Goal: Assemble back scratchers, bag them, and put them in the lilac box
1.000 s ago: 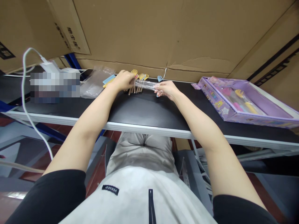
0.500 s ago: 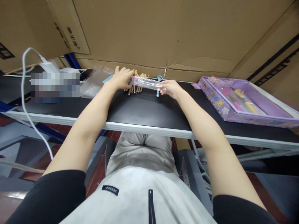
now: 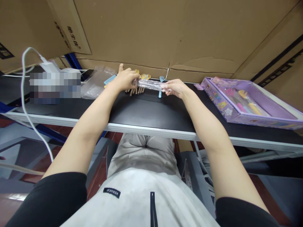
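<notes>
My left hand (image 3: 123, 79) and my right hand (image 3: 176, 88) each pinch one end of a narrow clear plastic sleeve (image 3: 151, 84), held level just above the black table (image 3: 146, 110). Something pinkish shows inside the sleeve near my left fingers. Under and behind it lie several small stick tools with yellow hand-shaped heads (image 3: 141, 82) and one with a blue head (image 3: 161, 84). Both hands are closed on the sleeve ends.
A purple toy box (image 3: 239, 100) lies open at the right. Clear plastic bags (image 3: 96, 83) and a light blue piece (image 3: 109, 79) sit left of my left hand. A white charger with its cable (image 3: 35, 72) stands at the far left. Cardboard boxes (image 3: 165, 34) wall the back.
My right hand has drawn its end of the sleeve rightward, so the sleeve stretches out longer. My left hand shifted slightly left and back, thumb now raised.
</notes>
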{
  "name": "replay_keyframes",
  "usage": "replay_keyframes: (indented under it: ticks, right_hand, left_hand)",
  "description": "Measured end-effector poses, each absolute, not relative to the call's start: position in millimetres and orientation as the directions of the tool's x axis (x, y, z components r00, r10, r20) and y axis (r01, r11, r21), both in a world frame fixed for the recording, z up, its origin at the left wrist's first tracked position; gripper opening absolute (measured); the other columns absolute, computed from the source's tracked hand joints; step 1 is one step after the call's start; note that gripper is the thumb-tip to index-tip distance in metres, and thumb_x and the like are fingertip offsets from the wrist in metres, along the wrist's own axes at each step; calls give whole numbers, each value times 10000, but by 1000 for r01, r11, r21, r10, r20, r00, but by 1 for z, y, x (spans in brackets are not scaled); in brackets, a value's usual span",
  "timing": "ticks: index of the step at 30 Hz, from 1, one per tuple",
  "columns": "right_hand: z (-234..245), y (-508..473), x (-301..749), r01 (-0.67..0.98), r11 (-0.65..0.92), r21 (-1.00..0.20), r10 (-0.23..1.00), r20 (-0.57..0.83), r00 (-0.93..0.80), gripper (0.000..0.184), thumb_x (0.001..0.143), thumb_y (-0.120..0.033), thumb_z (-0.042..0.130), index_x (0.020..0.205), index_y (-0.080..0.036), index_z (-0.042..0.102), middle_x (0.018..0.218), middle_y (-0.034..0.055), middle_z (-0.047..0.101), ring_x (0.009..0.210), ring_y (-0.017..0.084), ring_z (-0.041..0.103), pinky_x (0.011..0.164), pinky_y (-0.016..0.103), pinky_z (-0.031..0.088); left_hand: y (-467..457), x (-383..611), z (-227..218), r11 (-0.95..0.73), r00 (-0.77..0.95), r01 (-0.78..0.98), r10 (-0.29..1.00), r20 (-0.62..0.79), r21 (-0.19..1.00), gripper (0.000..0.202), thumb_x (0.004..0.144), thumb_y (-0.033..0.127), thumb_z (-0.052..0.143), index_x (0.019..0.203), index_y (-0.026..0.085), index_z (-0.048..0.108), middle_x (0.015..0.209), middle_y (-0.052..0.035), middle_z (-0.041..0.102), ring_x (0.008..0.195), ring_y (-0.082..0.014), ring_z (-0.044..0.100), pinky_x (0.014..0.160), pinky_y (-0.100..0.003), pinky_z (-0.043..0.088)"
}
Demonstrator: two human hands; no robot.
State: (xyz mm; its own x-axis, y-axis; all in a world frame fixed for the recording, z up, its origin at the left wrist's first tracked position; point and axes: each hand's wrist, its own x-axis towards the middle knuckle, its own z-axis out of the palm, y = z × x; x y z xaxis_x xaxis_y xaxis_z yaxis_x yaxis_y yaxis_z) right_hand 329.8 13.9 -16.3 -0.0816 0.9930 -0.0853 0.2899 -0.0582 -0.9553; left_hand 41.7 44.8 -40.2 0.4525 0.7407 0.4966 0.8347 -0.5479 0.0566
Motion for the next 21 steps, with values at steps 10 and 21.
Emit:
replay_keyframes:
  ticks: [10,21]
  right_hand:
    - [-29,13,317,181,-58,-982,988,-83,-133,240,911,-23,843,756,-134,697,598,14,664,457,62,540,546,180,563]
    - [-30,1,304,205,-69,-976,981,-103,-162,234,932,-70,854,775,-136,694,621,27,701,460,67,557,536,180,527]
  left_hand:
    - [36,70,-50,-595,482,802,702,524,60,610,785,369,833,1366,250,689,1330,-157,758,1423,-452,575,1336,-747,210]
    - [35,98,-54,-612,523,790,705,479,38,227,869,263,656,1073,220,744,1024,-157,757,1150,-399,699,1069,-554,511]
